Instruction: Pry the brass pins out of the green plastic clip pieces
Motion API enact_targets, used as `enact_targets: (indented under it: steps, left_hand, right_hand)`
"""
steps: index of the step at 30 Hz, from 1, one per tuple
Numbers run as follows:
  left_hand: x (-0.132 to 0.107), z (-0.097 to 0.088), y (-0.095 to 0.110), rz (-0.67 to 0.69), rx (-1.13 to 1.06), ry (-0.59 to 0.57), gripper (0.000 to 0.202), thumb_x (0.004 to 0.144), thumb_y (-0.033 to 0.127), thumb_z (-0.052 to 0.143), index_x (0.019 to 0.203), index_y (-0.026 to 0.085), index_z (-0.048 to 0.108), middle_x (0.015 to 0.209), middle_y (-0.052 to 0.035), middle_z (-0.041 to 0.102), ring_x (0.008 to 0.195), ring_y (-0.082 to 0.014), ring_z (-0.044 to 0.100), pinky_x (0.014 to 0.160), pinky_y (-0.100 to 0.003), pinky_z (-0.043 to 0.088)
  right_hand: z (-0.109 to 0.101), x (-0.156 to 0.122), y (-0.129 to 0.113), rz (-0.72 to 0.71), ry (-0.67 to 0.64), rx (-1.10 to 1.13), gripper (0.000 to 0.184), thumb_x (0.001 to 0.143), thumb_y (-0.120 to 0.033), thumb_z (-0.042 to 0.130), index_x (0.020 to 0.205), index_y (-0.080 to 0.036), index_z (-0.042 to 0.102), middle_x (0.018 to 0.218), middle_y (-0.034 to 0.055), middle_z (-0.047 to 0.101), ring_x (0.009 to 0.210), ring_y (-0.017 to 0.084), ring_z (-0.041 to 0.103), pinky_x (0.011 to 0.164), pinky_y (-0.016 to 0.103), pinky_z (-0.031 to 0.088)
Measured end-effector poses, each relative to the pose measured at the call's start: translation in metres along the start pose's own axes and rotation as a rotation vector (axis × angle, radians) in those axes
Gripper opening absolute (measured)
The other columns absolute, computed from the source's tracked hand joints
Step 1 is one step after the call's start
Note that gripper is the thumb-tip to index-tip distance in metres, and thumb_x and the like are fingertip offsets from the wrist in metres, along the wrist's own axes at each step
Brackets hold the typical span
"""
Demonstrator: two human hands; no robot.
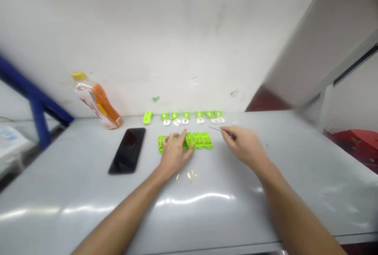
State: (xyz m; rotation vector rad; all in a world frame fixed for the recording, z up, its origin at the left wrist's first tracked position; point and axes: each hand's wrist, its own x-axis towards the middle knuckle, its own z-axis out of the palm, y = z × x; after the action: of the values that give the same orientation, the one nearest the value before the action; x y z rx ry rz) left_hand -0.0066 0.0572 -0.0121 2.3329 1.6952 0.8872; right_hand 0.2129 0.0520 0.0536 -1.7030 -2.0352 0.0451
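Thumb and fingers of my left hand [174, 151] grip a bright green plastic casing [189, 140], which is tilted up. It belongs to a close row of similar open green casings [207, 140], some with small metal parts inside; my hand covers the middle of that row. To the right, my right hand [245, 144] pinches a thin pointed metal tool [214, 128]. Its tip points left, just beyond the row and apart from it. Nearer to me lie several small brass-coloured strips [190, 176].
Along the wall stand several small green pieces [186, 115] with white tabs [185, 121] before them, and a longer green cover [147, 118]. At left are a black phone [127, 150] and an orange-labelled bottle [99, 103] leaning on the wall. The grey tabletop [195, 223] reflects light.
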Motion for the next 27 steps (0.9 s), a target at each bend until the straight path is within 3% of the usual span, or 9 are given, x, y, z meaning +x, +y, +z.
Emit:
enact_targets:
  steps: [4,8,11,15,20,27]
  left_hand:
    - [0.001,0.000,-0.003,0.013,0.034,-0.025,0.051,0.085,0.037,0.049,0.131,0.014,0.045,0.101,-0.0123,0.065,0.113,-0.0302,0.044,0.093,-0.050,0.027]
    - [0.001,-0.001,-0.004,0.041,0.031,-0.028,0.043,0.087,0.034,0.046,0.127,0.018,0.049,0.114,-0.0111,0.063,0.121,-0.0321,0.040,0.094,-0.050,0.026]
    - [0.001,-0.001,-0.004,0.046,0.040,-0.023,0.040,0.089,0.032,0.044,0.127,0.020,0.048,0.119,-0.0104,0.062,0.123,-0.0324,0.039,0.094,-0.051,0.026]
    - [0.001,-0.003,-0.003,0.068,0.033,0.008,0.038,0.090,0.030,0.042,0.126,0.020,0.050,0.126,-0.0110,0.058,0.124,-0.0312,0.038,0.095,-0.050,0.027]
    - [-0.001,-0.007,-0.002,0.081,-0.010,0.077,0.034,0.089,0.029,0.046,0.121,0.020,0.055,0.127,-0.0100,0.057,0.125,-0.0305,0.037,0.096,-0.048,0.027]
    - [-0.003,-0.012,0.001,0.047,-0.106,0.122,0.030,0.088,0.026,0.049,0.115,0.020,0.058,0.121,-0.0080,0.061,0.122,-0.0270,0.042,0.098,-0.045,0.029]
  right_hand:
    - [0.008,0.000,0.009,0.061,-0.156,-0.198,0.028,0.087,-0.022,0.040,0.091,-0.021,0.068,0.083,0.0081,0.070,0.069,0.023,0.064,0.052,0.030,0.040]
    - [0.019,-0.007,0.020,0.056,-0.258,-0.246,0.022,0.084,-0.021,0.045,0.089,-0.019,0.066,0.071,0.0091,0.068,0.056,0.021,0.061,0.046,0.028,0.036]
    - [0.024,-0.009,0.022,0.064,-0.316,-0.260,0.019,0.084,-0.024,0.047,0.089,-0.018,0.064,0.072,0.0096,0.067,0.057,0.022,0.061,0.046,0.029,0.037]
    - [0.031,-0.004,0.013,-0.026,-0.217,-0.216,0.031,0.086,-0.035,0.048,0.107,-0.016,0.060,0.099,0.0159,0.063,0.087,0.027,0.061,0.067,0.036,0.045]
    - [0.054,-0.001,-0.005,-0.271,-0.152,-0.058,0.041,0.080,-0.041,0.060,0.115,-0.019,0.059,0.126,0.0140,0.052,0.117,0.030,0.046,0.092,0.045,0.038]
    - [0.067,0.000,-0.012,-0.310,-0.153,0.017,0.023,0.082,-0.030,0.060,0.101,-0.018,0.063,0.113,0.0111,0.061,0.110,0.026,0.052,0.093,0.044,0.036]
